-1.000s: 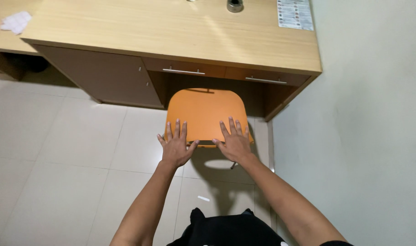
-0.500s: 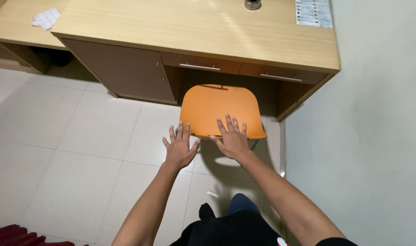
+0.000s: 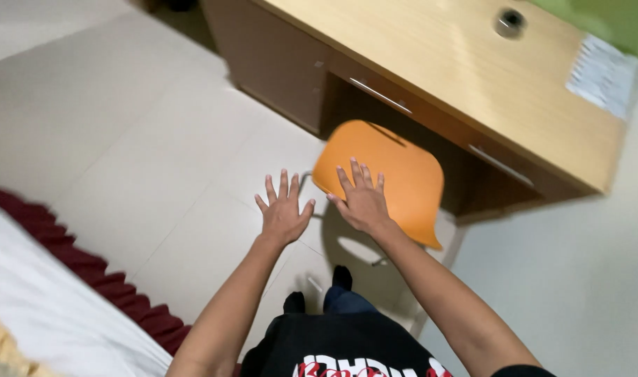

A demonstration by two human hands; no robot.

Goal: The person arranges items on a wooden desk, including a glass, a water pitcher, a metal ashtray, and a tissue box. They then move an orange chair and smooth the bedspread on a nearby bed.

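Observation:
An orange plastic chair [image 3: 396, 174] stands in front of a wooden desk [image 3: 444, 77], its seat partly under the desk's opening. My right hand [image 3: 362, 199] rests flat on the near edge of the chair, fingers spread. To the left of the chair my left hand [image 3: 283, 209] hovers over the tiled floor with its fingers apart, holding nothing and not touching the chair.
Drawers with metal handles [image 3: 380, 95] line the desk front. A round cable hole [image 3: 509, 22] and a printed sheet [image 3: 602, 66] are on the desktop. A bed with white sheet and dark red trim [image 3: 75, 279] fills the lower left. A pale wall [image 3: 577, 279] stands at right.
The view has swung left and tilted, bringing the bed into sight. My left hand has come off the chair and now hangs over the floor; my right hand stays on the chair.

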